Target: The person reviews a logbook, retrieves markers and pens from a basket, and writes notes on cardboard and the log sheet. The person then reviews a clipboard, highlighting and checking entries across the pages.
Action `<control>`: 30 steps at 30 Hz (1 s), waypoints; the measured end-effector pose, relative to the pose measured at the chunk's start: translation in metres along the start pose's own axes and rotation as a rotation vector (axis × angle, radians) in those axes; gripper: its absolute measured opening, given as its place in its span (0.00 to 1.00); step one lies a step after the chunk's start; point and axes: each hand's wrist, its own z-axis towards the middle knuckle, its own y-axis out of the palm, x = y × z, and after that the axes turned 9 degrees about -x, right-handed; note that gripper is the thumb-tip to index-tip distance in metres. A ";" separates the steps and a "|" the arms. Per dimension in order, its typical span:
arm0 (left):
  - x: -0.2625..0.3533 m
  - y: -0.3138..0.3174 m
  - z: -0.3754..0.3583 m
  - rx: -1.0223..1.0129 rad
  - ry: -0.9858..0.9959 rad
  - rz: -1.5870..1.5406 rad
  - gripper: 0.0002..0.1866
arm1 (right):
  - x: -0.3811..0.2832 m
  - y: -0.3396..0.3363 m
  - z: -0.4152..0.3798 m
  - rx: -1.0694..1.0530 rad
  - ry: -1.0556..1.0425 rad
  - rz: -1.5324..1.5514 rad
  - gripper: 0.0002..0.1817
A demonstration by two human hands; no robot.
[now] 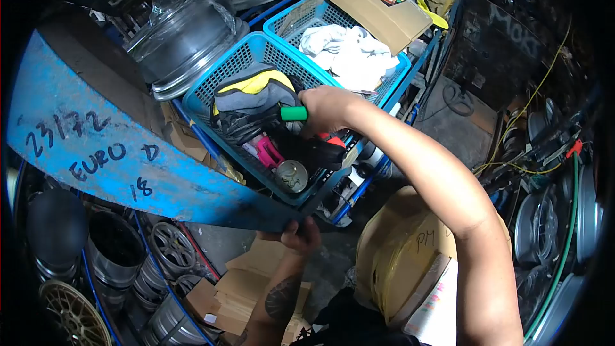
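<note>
My left hand (301,236) is closed on the narrow lower right end of a blue-painted curved panel (109,154). Dark handwriting on the panel reads "23/72 EURO D 18", and its paint is scuffed. My right hand (328,110) reaches into a blue plastic basket (256,41), its fingers partly hidden. A short green cylinder (294,113) sticks out of its closed grip. Grey and yellow cloth (253,90), a pink plastic item (264,151), a round metal-topped can (292,175) and dark items lie around it in the basket.
A second blue basket (291,19) holds white cloth (349,51) beneath a cardboard box (375,3). Wheel rims (186,38) stand behind, with more rims (173,247) lower left. A large round cardboard-wrapped package (400,250) sits close on the right; flattened cardboard (250,282) lies below.
</note>
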 end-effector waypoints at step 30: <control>0.010 -0.001 0.003 0.084 -0.090 0.006 0.29 | 0.034 0.034 -0.006 0.297 -0.233 -0.067 0.14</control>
